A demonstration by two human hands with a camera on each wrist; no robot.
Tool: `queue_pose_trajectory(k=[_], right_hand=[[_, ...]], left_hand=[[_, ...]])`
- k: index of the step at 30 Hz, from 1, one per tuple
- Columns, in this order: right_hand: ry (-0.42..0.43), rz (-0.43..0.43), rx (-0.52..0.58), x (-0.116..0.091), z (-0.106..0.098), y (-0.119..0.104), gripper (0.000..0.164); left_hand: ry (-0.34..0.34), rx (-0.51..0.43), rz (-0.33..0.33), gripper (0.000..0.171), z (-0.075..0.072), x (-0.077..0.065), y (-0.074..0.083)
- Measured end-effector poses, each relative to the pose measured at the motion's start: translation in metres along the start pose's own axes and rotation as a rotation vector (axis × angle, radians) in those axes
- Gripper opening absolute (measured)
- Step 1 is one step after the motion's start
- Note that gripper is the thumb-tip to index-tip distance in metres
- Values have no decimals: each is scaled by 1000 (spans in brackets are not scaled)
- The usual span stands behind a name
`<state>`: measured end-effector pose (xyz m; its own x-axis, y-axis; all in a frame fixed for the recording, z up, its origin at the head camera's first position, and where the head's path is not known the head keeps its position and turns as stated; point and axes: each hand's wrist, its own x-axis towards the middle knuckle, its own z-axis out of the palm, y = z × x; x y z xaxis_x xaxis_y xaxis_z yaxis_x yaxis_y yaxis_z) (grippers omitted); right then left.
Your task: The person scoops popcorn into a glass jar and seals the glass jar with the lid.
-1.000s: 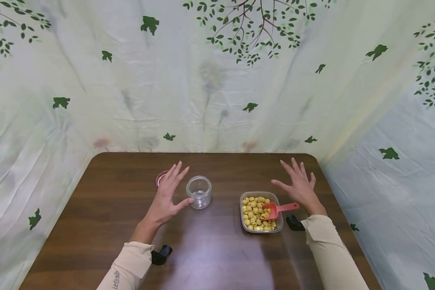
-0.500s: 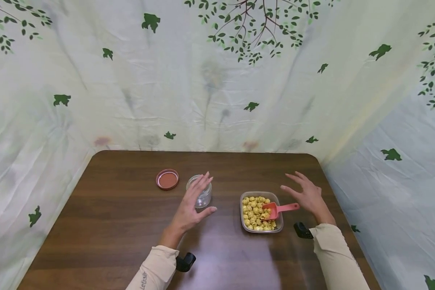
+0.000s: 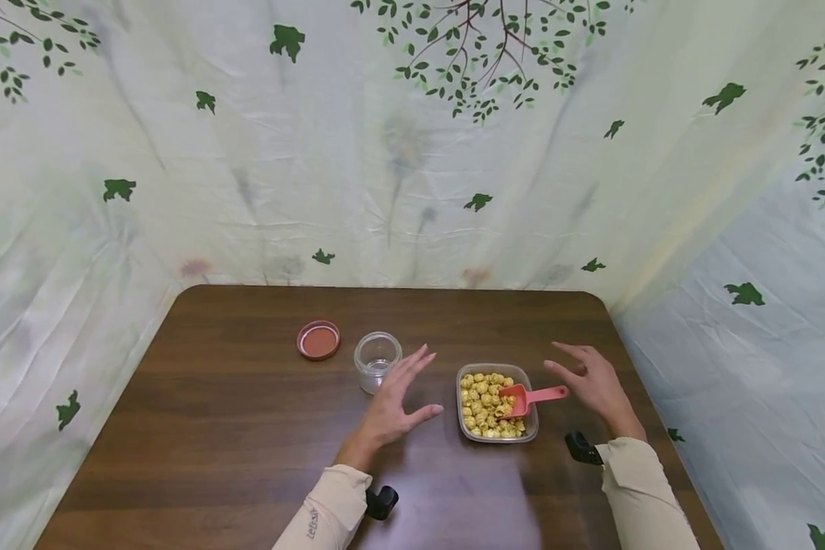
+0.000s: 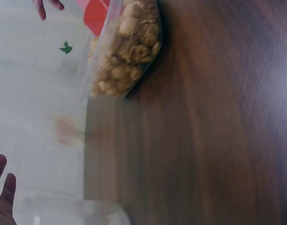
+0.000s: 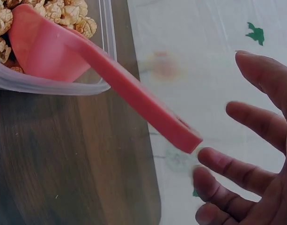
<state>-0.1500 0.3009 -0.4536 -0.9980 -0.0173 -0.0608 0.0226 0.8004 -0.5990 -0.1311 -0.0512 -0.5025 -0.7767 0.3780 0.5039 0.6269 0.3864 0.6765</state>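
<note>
A clear plastic container (image 3: 461,429) full of popcorn (image 3: 481,397) stands right of centre on the table. In it lies a pink scoop (image 3: 522,398), its handle slanting out over the right rim. My right hand (image 3: 596,384) hovers just right of the handle, fingers spread loosely and holding nothing; in the right wrist view its fingertips are close to the handle's end (image 5: 185,140). My left hand (image 3: 392,409), fingers extended and thumb apart, is between the container and an uncovered glass jar (image 3: 371,359). It holds nothing and overlaps the jar's lower right side in the head view.
A red jar lid (image 3: 318,340) lies inner side up, left of the jar. The brown wooden table (image 3: 213,428) ends at a pale leaf-print curtain (image 3: 357,153) at the back and sides. Each wrist wears a small black camera.
My left hand has moved right, from beside the lid past the jar toward the container. My right hand has come down and slightly right, nearer the scoop handle's level. The objects stay put.
</note>
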Motion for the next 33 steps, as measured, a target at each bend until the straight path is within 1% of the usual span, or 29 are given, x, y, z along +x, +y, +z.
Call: queue_pose_trajectory(k=[4,9,13,15,18,22,25,28,31,33], right_hand=[[10,21,-5,-3,-1,4,75],[16,34,5,-9,-1,11,71],[4,50,51,-13,2,14,68],[3,62,102,-15,5,17,66],[11,88,210,-17,11,22,61],[32,126,370,-20,21,27,54],[42,149,457,-21,28,29,50],[51,159,515,-23,34,29,46],[69,147,570,-25,37,29,46],[96,134,610,-27,39,31,45]], left_hand=[[-5,-42,-54,73,13,0,-3],[-39,-94,-128,75,27,-3,-5],[-39,-164,-199,78,36,-6,-7],[-31,-198,-228,80,40,-8,-9],[-19,-265,-280,83,47,-11,-10],[-12,-330,-332,85,55,-15,-12],[-16,-377,-345,84,58,-17,-11],[-27,-433,-349,84,56,-16,-1],[-25,-497,-359,85,55,-15,8],[-30,-544,-366,86,59,-15,9]])
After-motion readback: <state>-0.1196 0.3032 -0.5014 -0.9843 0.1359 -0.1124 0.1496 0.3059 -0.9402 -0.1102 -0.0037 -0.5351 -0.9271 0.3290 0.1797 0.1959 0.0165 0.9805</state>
